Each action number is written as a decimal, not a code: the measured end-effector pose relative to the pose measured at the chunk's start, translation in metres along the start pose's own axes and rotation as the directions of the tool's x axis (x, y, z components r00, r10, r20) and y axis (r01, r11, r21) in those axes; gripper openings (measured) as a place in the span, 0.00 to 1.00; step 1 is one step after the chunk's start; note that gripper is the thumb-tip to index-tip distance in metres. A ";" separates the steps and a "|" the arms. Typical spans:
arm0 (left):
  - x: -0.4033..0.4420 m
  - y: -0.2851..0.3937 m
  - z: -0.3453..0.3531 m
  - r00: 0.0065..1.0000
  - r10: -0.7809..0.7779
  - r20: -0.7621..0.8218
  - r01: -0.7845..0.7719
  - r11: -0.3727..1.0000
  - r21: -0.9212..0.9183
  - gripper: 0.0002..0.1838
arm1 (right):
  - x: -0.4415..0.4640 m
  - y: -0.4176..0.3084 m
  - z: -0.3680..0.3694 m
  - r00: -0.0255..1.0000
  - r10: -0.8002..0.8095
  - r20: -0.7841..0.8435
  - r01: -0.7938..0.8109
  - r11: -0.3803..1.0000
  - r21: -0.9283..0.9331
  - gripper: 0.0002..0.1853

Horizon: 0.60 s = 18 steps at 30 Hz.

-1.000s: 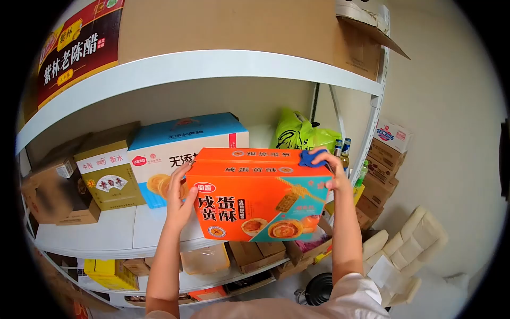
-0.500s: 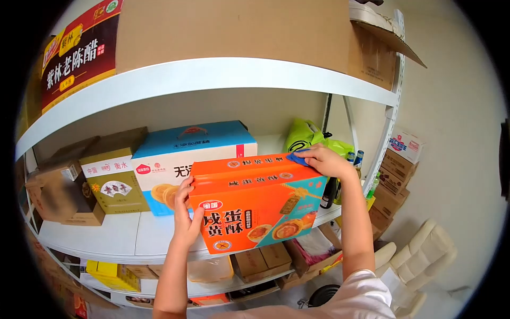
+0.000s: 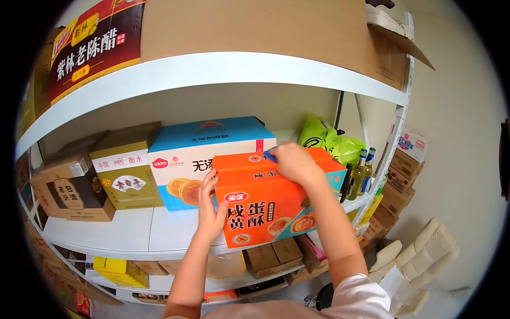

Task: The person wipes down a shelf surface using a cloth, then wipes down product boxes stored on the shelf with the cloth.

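An orange and teal carton (image 3: 265, 207) is held upright in front of the middle shelf (image 3: 122, 229). My left hand (image 3: 210, 208) grips its left side, the thumb on the front face and the fingers round the edge. On the carton's top lies my right hand (image 3: 293, 164), its fingers pressed together over a blue cloth (image 3: 270, 155) that shows only in small part. Behind the carton stands a blue and white box (image 3: 210, 139).
Left on the shelf are a gold box (image 3: 127, 178) and a brown carton (image 3: 74, 186). A green bag (image 3: 332, 143) and bottles (image 3: 358, 178) stand right. Boxes (image 3: 396, 181) are stacked beyond the upright (image 3: 390, 143). A cream chair (image 3: 427, 250) is lower right.
My right hand has moved left along the carton's top with the blue cloth. My left hand still holds the left side. The view has shifted, and the shelf items appear further right.
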State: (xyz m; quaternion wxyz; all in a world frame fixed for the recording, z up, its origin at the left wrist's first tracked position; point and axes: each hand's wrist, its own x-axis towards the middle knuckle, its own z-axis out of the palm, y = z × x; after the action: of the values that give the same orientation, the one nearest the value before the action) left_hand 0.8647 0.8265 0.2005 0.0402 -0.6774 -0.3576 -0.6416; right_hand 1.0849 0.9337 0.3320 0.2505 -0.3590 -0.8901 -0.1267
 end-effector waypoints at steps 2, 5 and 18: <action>0.000 0.004 0.002 1.000 0.010 -0.009 -0.009 0.999 0.030 0.29 | 0.010 -0.030 0.004 0.997 -0.079 -0.014 0.080 0.991 0.104 0.17; 0.000 0.000 0.003 1.000 0.027 -0.002 -0.027 0.999 0.045 0.31 | 0.021 -0.068 0.008 0.988 -0.153 -0.006 0.153 0.980 0.126 0.17; -0.002 -0.002 0.010 0.998 0.029 -0.053 -0.028 0.999 0.025 0.27 | 0.054 -0.099 0.023 0.981 -0.187 0.055 0.172 0.962 0.213 0.15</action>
State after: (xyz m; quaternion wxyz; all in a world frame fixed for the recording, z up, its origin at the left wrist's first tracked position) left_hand 0.8723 0.8324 0.1966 0.0670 -0.6646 -0.3545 -0.6543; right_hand 0.9736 0.9039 0.3373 0.2405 -0.2533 -0.9361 -0.0420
